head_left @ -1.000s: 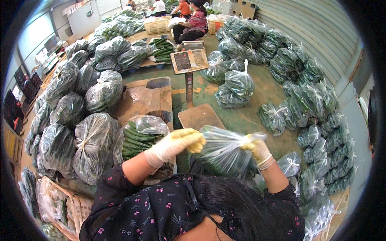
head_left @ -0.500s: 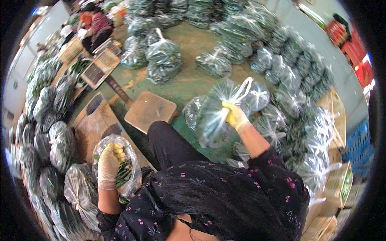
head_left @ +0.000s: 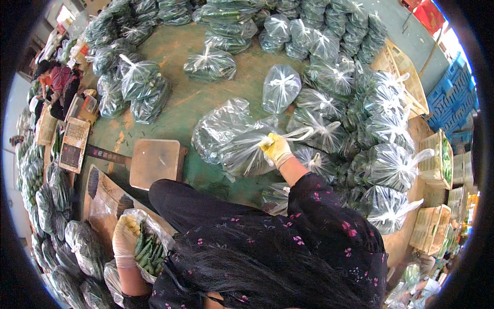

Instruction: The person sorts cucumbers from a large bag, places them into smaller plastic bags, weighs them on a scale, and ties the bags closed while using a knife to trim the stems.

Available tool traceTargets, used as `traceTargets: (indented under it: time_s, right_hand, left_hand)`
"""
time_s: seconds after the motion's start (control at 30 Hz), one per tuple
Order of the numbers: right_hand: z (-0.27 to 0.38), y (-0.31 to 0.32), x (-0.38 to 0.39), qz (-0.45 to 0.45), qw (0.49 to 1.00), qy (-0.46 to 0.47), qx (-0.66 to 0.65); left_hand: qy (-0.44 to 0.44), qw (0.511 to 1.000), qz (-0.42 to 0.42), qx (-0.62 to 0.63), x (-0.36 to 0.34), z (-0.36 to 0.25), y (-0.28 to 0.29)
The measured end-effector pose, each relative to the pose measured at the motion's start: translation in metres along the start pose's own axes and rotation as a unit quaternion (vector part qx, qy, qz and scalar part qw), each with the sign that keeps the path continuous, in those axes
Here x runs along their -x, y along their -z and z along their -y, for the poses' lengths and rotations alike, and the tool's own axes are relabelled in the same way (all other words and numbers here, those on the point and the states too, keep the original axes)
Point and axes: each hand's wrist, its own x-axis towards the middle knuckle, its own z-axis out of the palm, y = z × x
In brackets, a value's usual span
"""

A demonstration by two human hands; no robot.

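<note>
My right hand (head_left: 278,150), in a yellowish-white glove, is closed round the gathered, tied neck of a clear plastic bag (head_left: 246,153). That bag leans over beside another filled bag (head_left: 218,129) on the floor. Low on the left, my gloved left hand (head_left: 126,238) is closed on the edge of an open clear bag (head_left: 167,238). Long dark green vegetables (head_left: 149,255), perhaps cucumbers or peppers, show in its mouth. Some of my left fingers are hidden by the plastic.
A platform scale (head_left: 156,164) stands on the green floor left of centre. Tied bags (head_left: 321,126) are piled on the right, with more bags (head_left: 85,247) at far left. Yellow crates (head_left: 431,229) line the right side. Another person (head_left: 62,90) sits at upper left.
My view has turned right. My right hand has lowered the tied bag toward the floor among the other bags. My left hand stays on the open bag.
</note>
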Motion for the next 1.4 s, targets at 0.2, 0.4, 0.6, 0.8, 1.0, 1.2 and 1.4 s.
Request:
traceTargets:
  time_s: [0.2, 0.4, 0.6, 0.8, 1.0, 1.2, 1.4]
  right_hand:
    - [0.082, 0.029, -0.020, 0.116, 0.986, 0.095, -0.068]
    - [0.200, 0.023, -0.055, 0.062, 0.966, 0.233, -0.093]
    - [0.302, 0.023, -0.111, -0.070, 0.934, 0.350, -0.024]
    - [0.277, 0.016, -0.143, 0.017, 0.924, 0.290, 0.247]
    - [0.096, -0.030, -0.128, 0.088, 0.794, 0.023, 0.602]
    - [-0.042, -0.075, -0.099, 0.330, 0.417, 0.059, 0.845]
    - [-0.136, -0.156, -0.009, 0.520, 0.319, 0.183, 0.771]
  left_hand:
    - [0.025, 0.997, 0.023, -0.070, -0.018, -0.001, -0.026]
    - [0.046, 0.992, 0.092, -0.069, -0.024, -0.005, -0.031]
    - [0.058, 0.992, 0.037, -0.104, -0.018, -0.006, -0.044]
    - [0.060, 0.992, 0.062, -0.092, -0.019, 0.002, -0.061]
    - [0.041, 0.994, 0.007, -0.101, 0.001, 0.023, -0.066]
    - [0.039, 0.997, 0.039, -0.052, -0.003, 0.034, -0.051]
    - [0.045, 0.995, 0.012, 0.087, 0.002, 0.068, -0.020]
